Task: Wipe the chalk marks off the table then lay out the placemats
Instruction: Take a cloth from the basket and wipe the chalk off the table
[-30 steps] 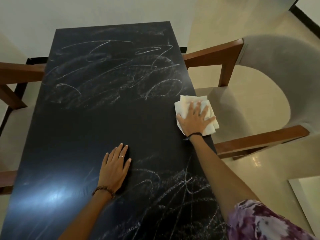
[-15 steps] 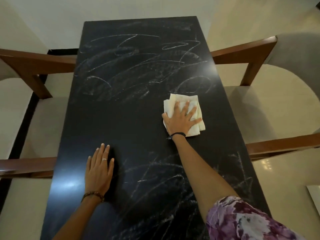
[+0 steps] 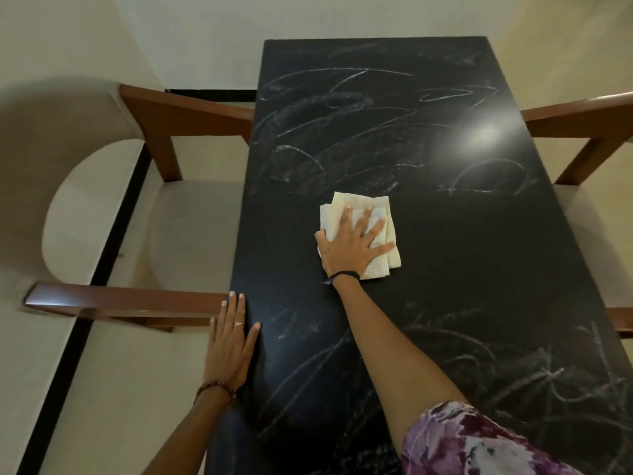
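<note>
change: the cloth (image 3: 371, 214) and the right hand (image 3: 352, 246) were carried leftward across the table (image 3: 479, 255) from its right edge toward the middle; the left hand (image 3: 231, 344) was seen nearer the left table edge than before.
right arm: stretched forward over the table, bare forearm, floral purple sleeve (image 3: 479, 443) at the lower right, dark band at the wrist.
right hand: laid palm down, fingers spread and straight, pressed flat on the cloth; nothing was gripped.
left arm: extended forward along the left side, beaded bracelet at the wrist.
left hand: laid flat, fingers straight and close together, ring on one finger; it was rested on the left table edge, nothing held.
cloth: folded, pale yellow-white, lain flat on the table near the centre, partly covered by the right hand.
chalk marks (image 3: 359, 132): scribbles were seen on the far half and on the near right part; a band across the middle, around the cloth, looked mostly clean.
table: black, glossy, long rectangle, bright glare spot at the far right.
chairs: one wooden-armed padded chair (image 3: 102, 207) at the left side, another chair's arm (image 3: 575, 118) at the right.
room: pale floor, pale wall behind, dark baseboard strip.
placemats: not in view.
</note>
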